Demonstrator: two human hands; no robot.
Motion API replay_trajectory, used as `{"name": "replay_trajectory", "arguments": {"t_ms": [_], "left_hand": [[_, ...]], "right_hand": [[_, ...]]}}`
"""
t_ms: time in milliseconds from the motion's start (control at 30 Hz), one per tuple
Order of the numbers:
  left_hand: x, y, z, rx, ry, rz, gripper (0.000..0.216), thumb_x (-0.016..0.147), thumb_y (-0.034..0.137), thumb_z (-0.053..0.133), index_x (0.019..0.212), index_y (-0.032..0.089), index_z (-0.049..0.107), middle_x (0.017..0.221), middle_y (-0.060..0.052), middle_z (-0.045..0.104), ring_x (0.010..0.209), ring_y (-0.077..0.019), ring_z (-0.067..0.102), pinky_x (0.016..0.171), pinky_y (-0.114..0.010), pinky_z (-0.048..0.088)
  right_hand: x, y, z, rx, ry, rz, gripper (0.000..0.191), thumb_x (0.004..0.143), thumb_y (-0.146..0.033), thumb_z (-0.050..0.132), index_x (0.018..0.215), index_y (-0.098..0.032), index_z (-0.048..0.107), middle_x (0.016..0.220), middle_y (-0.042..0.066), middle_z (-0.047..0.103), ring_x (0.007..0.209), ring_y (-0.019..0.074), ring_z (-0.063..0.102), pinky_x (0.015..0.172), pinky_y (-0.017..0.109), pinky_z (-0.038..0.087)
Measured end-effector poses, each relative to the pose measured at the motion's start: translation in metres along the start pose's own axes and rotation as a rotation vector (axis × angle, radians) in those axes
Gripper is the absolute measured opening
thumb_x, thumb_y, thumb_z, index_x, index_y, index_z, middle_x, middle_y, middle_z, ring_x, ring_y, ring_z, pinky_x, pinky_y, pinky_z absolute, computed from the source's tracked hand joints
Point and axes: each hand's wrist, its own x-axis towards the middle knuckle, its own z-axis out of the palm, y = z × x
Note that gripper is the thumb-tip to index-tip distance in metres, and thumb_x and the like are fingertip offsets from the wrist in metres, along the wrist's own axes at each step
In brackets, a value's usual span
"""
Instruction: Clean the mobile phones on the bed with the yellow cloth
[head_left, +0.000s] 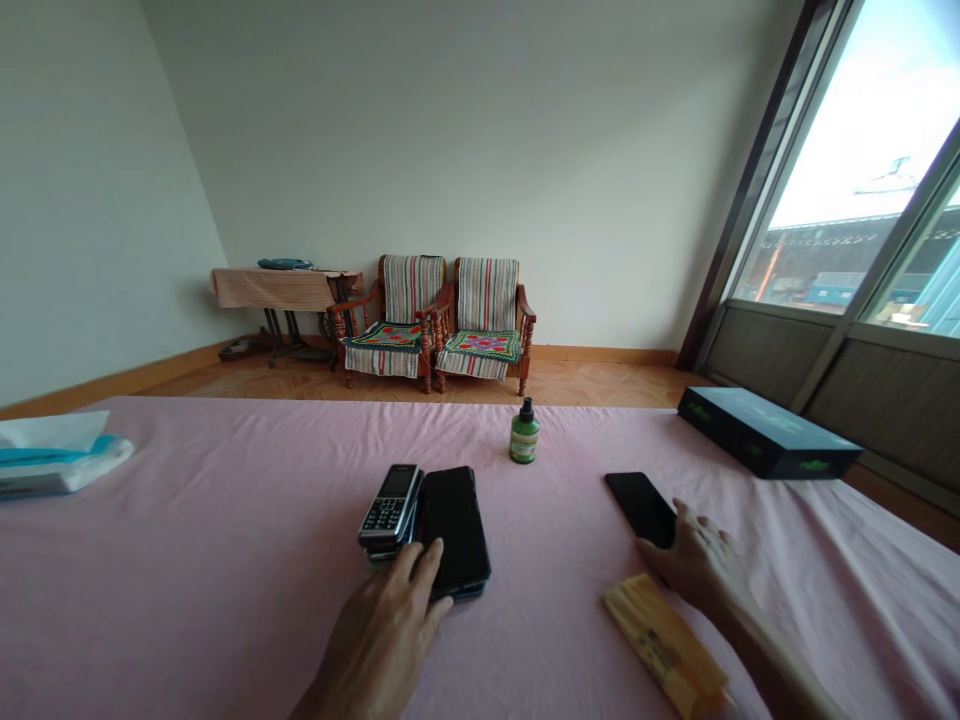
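Both wrists run out of view at the bottom edge, the left hand (386, 625) lying with loose fingers on a stack of glossy black phones (450, 535) mid-table, the right hand (701, 560) spread flat over the near end of another dark slab phone (641, 508) on the creased pink cloth (225, 540).

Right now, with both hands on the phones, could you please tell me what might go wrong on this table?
1. The left hand rests on a stack of phones; the keypad phone on top overhangs slightly, so a nudge may slide it off.
2. The right hand touches the lone black phone; dragging it could bunch the pink cloth.
3. The small green bottle stands upright between both phones and could tip if the cloth shifts.
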Motion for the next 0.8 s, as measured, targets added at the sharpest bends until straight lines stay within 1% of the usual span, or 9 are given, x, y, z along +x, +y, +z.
{"name": "replay_trajectory", "arguments": {"t_ms": [167, 300, 400, 467, 567, 633, 700, 733, 800], "left_hand": [[0.000, 0.001, -0.002, -0.013, -0.024, -0.005, 0.045, 0.088, 0.017, 0.053, 0.133, 0.017, 0.049, 0.127, -0.012, 0.058, 0.106, -0.0209, 0.063, 0.091, -0.031, 0.050], [0.000, -0.001, 0.002, -0.054, -0.018, -0.002, 0.045, 0.088, 0.017, 0.054, 0.133, 0.017, 0.048, 0.130, -0.013, 0.056, 0.109, -0.0218, 0.061, 0.093, -0.032, 0.049], [0.000, -0.004, 0.004, -0.084, -0.003, -0.002, 0.045, 0.089, 0.017, 0.053, 0.134, 0.017, 0.048, 0.130, -0.014, 0.055, 0.108, -0.0226, 0.061, 0.092, -0.033, 0.050], [0.001, -0.004, 0.005, -0.092, 0.002, 0.003, 0.044, 0.089, 0.016, 0.052, 0.133, 0.016, 0.048, 0.129, -0.014, 0.056, 0.107, -0.0227, 0.062, 0.091, -0.033, 0.051], [0.001, -0.002, 0.004, -0.082, 0.011, -0.005, 0.043, 0.089, 0.014, 0.051, 0.132, 0.016, 0.050, 0.125, -0.014, 0.058, 0.104, -0.0225, 0.063, 0.090, -0.033, 0.051], [0.001, -0.002, 0.004, -0.073, 0.012, -0.009, 0.042, 0.090, 0.013, 0.050, 0.132, 0.016, 0.050, 0.123, -0.013, 0.059, 0.102, -0.0221, 0.064, 0.088, -0.033, 0.052], [0.000, -0.001, 0.004, -0.070, 0.003, -0.003, 0.042, 0.090, 0.011, 0.049, 0.131, 0.016, 0.050, 0.123, -0.013, 0.059, 0.100, -0.0217, 0.065, 0.085, -0.031, 0.053], [-0.001, -0.001, 0.004, -0.069, -0.001, 0.002, 0.042, 0.090, 0.010, 0.048, 0.131, 0.016, 0.050, 0.122, -0.013, 0.059, 0.099, -0.0215, 0.065, 0.084, -0.031, 0.053], [-0.002, -0.003, 0.005, -0.066, -0.001, 0.011, 0.042, 0.089, 0.006, 0.046, 0.130, 0.016, 0.051, 0.121, -0.013, 0.059, 0.098, -0.0209, 0.066, 0.082, -0.029, 0.053]], "right_hand": [[-0.004, -0.008, -0.010, -0.071, 0.173, -0.079, 0.078, 0.072, -0.046, 0.059, 0.133, 0.000, 0.040, 0.108, 0.023, 0.056, 0.097, 0.0375, 0.055, 0.079, 0.040, 0.043], [-0.011, -0.016, -0.024, -0.099, 0.258, -0.220, 0.051, 0.077, -0.026, 0.057, 0.123, -0.005, 0.051, 0.109, 0.019, 0.058, 0.093, 0.0325, 0.057, 0.072, 0.034, 0.043], [-0.015, -0.019, -0.029, -0.033, 0.269, -0.225, 0.033, 0.084, -0.024, 0.049, 0.114, -0.013, 0.058, 0.098, 0.013, 0.063, 0.080, 0.0256, 0.061, 0.061, 0.030, 0.040], [-0.017, -0.020, -0.028, 0.034, 0.233, -0.205, 0.024, 0.089, -0.030, 0.044, 0.098, -0.016, 0.062, 0.085, 0.009, 0.065, 0.070, 0.0227, 0.061, 0.054, 0.029, 0.037], [-0.018, -0.024, -0.028, 0.119, 0.213, -0.205, 0.028, 0.091, -0.034, 0.039, 0.079, -0.019, 0.060, 0.075, 0.006, 0.064, 0.065, 0.0212, 0.060, 0.050, 0.028, 0.031], [-0.018, -0.029, -0.033, 0.208, 0.264, -0.204, 0.030, 0.090, -0.036, 0.039, 0.078, -0.020, 0.060, 0.079, 0.007, 0.065, 0.067, 0.0212, 0.060, 0.051, 0.028, 0.030], [-0.019, -0.040, -0.041, 0.379, 0.303, -0.194, 0.031, 0.087, -0.041, 0.042, 0.077, -0.020, 0.062, 0.079, 0.007, 0.065, 0.066, 0.0210, 0.059, 0.053, 0.028, 0.032], [-0.020, -0.047, -0.046, 0.502, 0.292, -0.179, 0.033, 0.085, -0.045, 0.044, 0.075, -0.019, 0.062, 0.075, 0.006, 0.065, 0.064, 0.0206, 0.057, 0.053, 0.028, 0.033], [-0.024, -0.066, -0.052, 0.811, 0.181, -0.125, 0.037, 0.080, -0.052, 0.049, 0.071, -0.018, 0.062, 0.062, 0.003, 0.059, 0.057, 0.0183, 0.052, 0.053, 0.027, 0.033]]}}
